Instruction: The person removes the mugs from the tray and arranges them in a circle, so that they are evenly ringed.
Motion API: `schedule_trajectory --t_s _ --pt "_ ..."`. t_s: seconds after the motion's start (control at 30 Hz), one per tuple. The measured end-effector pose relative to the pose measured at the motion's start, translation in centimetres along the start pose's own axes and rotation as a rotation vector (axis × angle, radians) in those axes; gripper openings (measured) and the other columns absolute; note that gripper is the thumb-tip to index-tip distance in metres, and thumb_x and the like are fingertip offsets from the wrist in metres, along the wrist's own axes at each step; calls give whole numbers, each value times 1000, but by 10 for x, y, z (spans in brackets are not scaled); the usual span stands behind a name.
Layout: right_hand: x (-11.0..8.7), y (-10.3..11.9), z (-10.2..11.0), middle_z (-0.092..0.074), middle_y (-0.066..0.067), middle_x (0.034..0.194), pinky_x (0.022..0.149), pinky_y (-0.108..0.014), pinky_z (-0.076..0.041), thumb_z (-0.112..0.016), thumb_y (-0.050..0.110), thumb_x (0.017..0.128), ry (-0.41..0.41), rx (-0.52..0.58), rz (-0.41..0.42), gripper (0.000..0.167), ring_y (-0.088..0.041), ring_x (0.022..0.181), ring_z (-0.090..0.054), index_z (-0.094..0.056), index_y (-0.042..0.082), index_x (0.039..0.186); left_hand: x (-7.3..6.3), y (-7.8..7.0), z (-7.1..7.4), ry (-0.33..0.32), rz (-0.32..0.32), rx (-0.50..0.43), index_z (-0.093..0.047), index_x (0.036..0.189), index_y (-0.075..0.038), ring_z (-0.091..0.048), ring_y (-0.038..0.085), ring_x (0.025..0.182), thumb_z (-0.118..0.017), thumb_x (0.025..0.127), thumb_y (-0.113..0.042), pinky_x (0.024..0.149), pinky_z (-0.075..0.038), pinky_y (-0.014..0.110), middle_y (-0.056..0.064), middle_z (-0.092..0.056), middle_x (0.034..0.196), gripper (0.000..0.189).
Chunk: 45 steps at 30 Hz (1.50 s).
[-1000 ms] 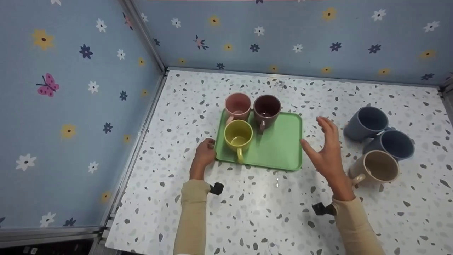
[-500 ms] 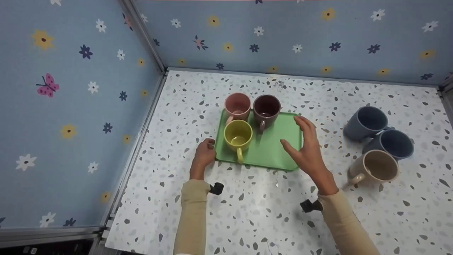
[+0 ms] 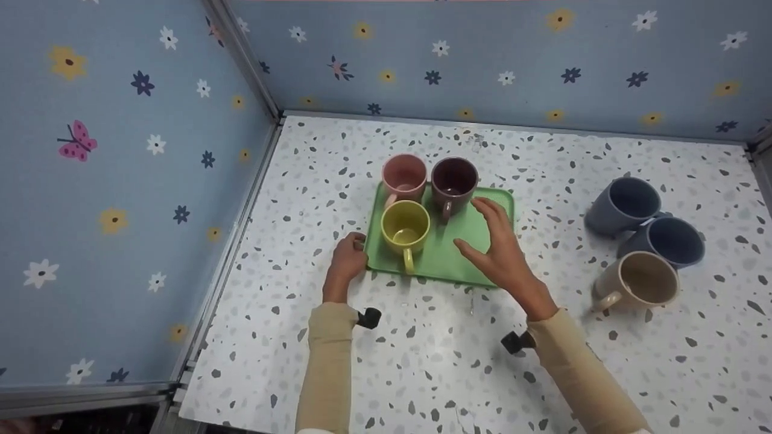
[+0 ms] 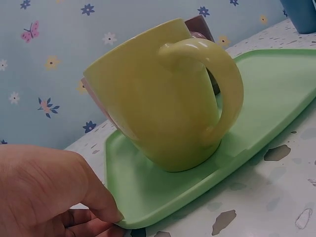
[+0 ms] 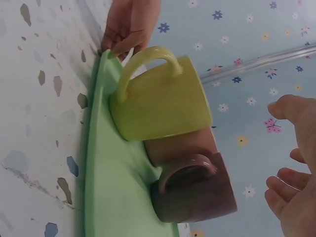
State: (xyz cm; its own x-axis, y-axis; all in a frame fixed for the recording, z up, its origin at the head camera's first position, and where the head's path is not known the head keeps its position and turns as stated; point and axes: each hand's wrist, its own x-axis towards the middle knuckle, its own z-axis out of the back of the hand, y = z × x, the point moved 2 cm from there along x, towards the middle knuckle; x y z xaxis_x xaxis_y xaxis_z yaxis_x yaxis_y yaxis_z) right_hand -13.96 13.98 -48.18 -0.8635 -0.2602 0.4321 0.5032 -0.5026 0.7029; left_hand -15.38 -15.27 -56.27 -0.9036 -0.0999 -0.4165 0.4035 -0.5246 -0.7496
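Observation:
On a green tray (image 3: 446, 256) stand three mugs: a yellow mug (image 3: 405, 228) in front, a pink mug (image 3: 405, 176) behind it and a maroon mug (image 3: 453, 181) to the pink one's right. At the tray's front left corner my left hand (image 3: 347, 260) pinches the rim; the left wrist view shows the thumb (image 4: 101, 200) on the edge and the fingers lower down. My right hand (image 3: 499, 252) is over the tray's right part, thumb and fingers spread apart with nothing between them, fingertips near the maroon mug. Each mug on the tray is upright.
To the right, two blue mugs (image 3: 624, 205) and a beige mug (image 3: 633, 283) stand close together on the speckled tabletop (image 3: 422, 367). Flower-patterned panels (image 3: 482, 60) rise along the back and left sides.
My right hand has moved left from beside the tray to over its right part, fingers still spread. The left hand has stayed at the tray's corner, and the mugs have kept their places.

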Motion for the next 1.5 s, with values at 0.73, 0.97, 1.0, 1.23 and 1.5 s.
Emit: schedule_trajectory --t_s 0.73,0.97,1.0,1.23,1.5 --pt "11 2 -60 -36 -14 145 112 -42 -31 -76 31 80 199 69 -23 79 -25 137 -34 -38 3 143 0 1 0 -21 6 12 -53 129 -4 -54 28 105 -41 78 2 91 -44 40 17 -59 114 52" --pt "20 5 -76 -31 -15 148 112 -42 -30 -78 30 78 227 77 -57 87 -24 137 -33 -31 7 148 0 -1 0 -29 -1 9 -53 128 -3 -55 28 106 -42 78 2 92 -44 40 17 -60 114 51" --pt "21 5 -78 -30 -15 149 112 -42 -30 -78 29 77 230 74 -64 88 -25 138 -33 -31 7 148 0 -1 0 -28 0 13 -53 128 -3 -55 28 106 -42 78 2 92 -44 40 17 -60 114 51" --pt "29 3 -86 -25 -15 153 114 -43 -27 -78 40 76 296 29 -110 99 -25 141 -27 -23 10 152 2 1 0 -11 32 14 -53 129 -5 -54 27 107 -44 80 0 93 -44 39 16 -59 115 51" --pt "33 0 -89 -25 -10 155 113 -43 -28 -80 40 74 310 92 -128 101 -24 140 -31 -23 13 152 1 0 1 1 22 -6 -53 129 -5 -54 28 111 -44 80 -2 96 -43 41 17 -59 119 51"
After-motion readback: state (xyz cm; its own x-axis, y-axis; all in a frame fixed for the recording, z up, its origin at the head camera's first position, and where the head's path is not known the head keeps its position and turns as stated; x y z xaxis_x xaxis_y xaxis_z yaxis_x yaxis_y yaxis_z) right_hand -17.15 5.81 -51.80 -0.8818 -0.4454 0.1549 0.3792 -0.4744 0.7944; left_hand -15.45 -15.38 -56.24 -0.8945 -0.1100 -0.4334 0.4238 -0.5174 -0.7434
